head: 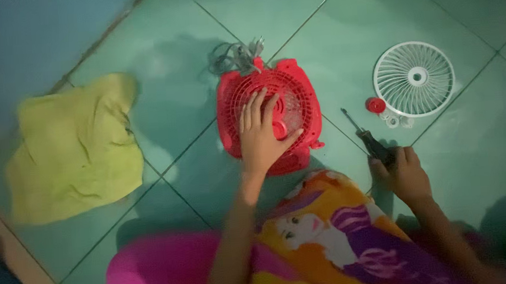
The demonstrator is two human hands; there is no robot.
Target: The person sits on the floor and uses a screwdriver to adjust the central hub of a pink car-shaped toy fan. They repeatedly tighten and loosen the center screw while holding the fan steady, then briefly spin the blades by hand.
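Head view, steeply down, near floor (475,146)

Right hand (406,175) covers the dark screwdriver (369,139) handle. Left hand (262,137) hides the red plastic fan housing (270,116) centre. Small white parts (397,119) beside the grille are too small to tell.

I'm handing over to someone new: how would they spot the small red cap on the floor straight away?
Find the round white fan grille lying flat on the green tiled floor, to the right of the red fan body. The small red cap sits at the grille's lower left edge. It is solid red, while the little rings beside it are white.
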